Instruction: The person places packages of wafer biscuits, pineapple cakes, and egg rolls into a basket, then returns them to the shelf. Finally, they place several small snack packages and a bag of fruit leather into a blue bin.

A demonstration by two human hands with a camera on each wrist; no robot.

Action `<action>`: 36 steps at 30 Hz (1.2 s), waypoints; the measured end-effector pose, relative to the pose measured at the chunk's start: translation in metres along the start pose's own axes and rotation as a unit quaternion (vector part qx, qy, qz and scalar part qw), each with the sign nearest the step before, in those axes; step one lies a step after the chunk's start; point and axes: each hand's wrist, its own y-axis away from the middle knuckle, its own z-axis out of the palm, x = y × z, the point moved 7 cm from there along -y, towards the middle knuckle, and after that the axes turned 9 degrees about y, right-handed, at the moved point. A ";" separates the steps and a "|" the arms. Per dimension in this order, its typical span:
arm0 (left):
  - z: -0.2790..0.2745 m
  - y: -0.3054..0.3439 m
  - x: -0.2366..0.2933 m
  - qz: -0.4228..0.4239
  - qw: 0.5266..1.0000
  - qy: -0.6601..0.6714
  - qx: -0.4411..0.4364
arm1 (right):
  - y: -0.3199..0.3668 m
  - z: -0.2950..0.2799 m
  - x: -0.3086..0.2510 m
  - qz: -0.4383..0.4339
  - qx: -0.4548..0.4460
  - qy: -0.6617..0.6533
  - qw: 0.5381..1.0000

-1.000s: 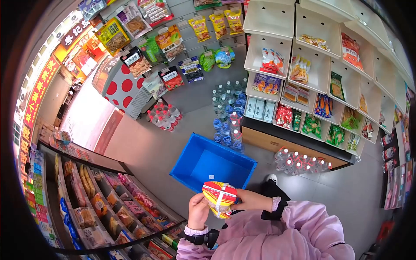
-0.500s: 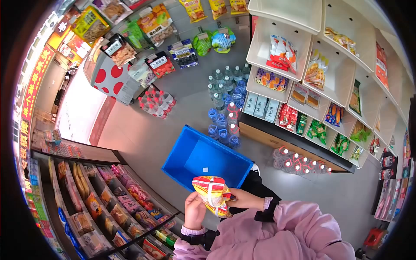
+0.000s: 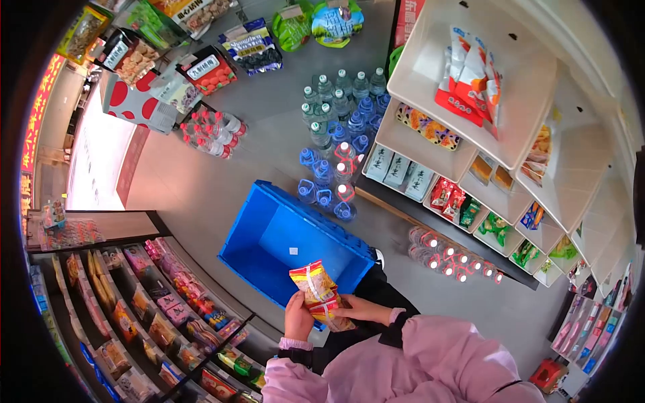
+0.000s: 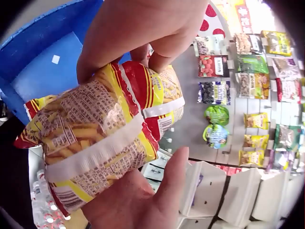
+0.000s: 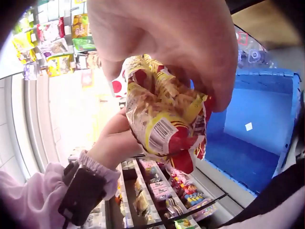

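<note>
Both hands hold red-and-yellow snack bags (image 3: 312, 282) in front of the body, near the crate's front edge. Two bags show end to end in the left wrist view. A white strip runs across each, and the nearer bag (image 4: 90, 138) shows printed text, a barcode and a picture of stick-shaped snacks. My left hand (image 3: 297, 319) grips them from the left, fingers over the upper edge. My right hand (image 3: 363, 309) holds them from the other side, its fingers curled over them in the right wrist view. A blue plastic crate (image 3: 269, 228) sits beyond the bags, a small white label on its bottom.
Bottled water (image 3: 336, 121) stands in groups on the floor behind the crate, with more bottles (image 3: 450, 255) to the right. Tilted white bins (image 3: 463, 87) of snacks rise at right. A stepped rack (image 3: 134, 309) of packets fills the left. Snack bags (image 3: 252, 47) hang on the far wall.
The bags have turned in the hands; the right hand now lies further over them, and a second bag shows below the first. The head view has moved in closer, the crate shifting left.
</note>
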 end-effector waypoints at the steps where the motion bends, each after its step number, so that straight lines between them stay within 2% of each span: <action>1: -0.006 -0.009 -0.007 -0.007 1.000 -0.004 0.014 | -0.007 -0.006 0.009 0.015 0.012 0.005 1.000; 4: -0.017 -0.037 -0.029 -0.031 0.999 -0.016 0.036 | -0.023 -0.018 0.040 0.065 0.050 0.017 0.996; 6: -0.031 -0.054 -0.041 -0.033 0.996 -0.063 0.055 | -0.040 -0.018 0.082 0.103 0.066 -0.069 0.990; 8: -0.066 -0.078 -0.065 -0.068 0.993 -0.071 0.071 | -0.050 -0.016 0.102 0.121 0.042 -0.161 0.979; 11: -0.102 -0.105 -0.096 -0.113 0.984 -0.089 0.106 | -0.055 -0.017 0.126 0.209 0.070 -0.205 0.954; 14: -0.116 -0.120 -0.114 -0.148 0.975 -0.114 0.118 | -0.066 -0.019 0.147 0.252 0.095 -0.204 0.941; 18: -0.123 -0.134 -0.121 -0.174 0.964 -0.154 0.131 | -0.091 -0.020 0.186 0.268 0.113 -0.239 0.926; 19: -0.128 -0.140 -0.125 -0.184 0.967 -0.145 0.104 | -0.098 -0.019 0.195 0.278 0.118 -0.245 0.921; 23: -0.171 -0.164 -0.134 -0.194 0.956 -0.176 0.128 | -0.127 -0.031 0.214 0.300 0.139 -0.252 0.910; 26: -0.195 -0.179 -0.139 -0.216 0.960 -0.120 0.130 | -0.156 -0.041 0.234 0.280 0.157 -0.247 0.914; 28: -0.202 -0.193 -0.142 -0.231 0.964 -0.099 0.088 | -0.178 -0.047 0.257 0.256 0.176 -0.289 0.905; 31: -0.214 -0.218 -0.143 -0.253 0.954 -0.135 0.085 | -0.209 -0.058 0.288 0.259 0.180 -0.299 0.901; 34: -0.232 -0.260 -0.157 -0.241 0.962 -0.128 0.025 | -0.240 -0.075 0.308 0.262 0.175 -0.290 0.904; 36: -0.250 -0.289 -0.170 -0.234 0.958 -0.165 0.017 | -0.255 -0.092 0.316 0.285 0.234 -0.274 0.888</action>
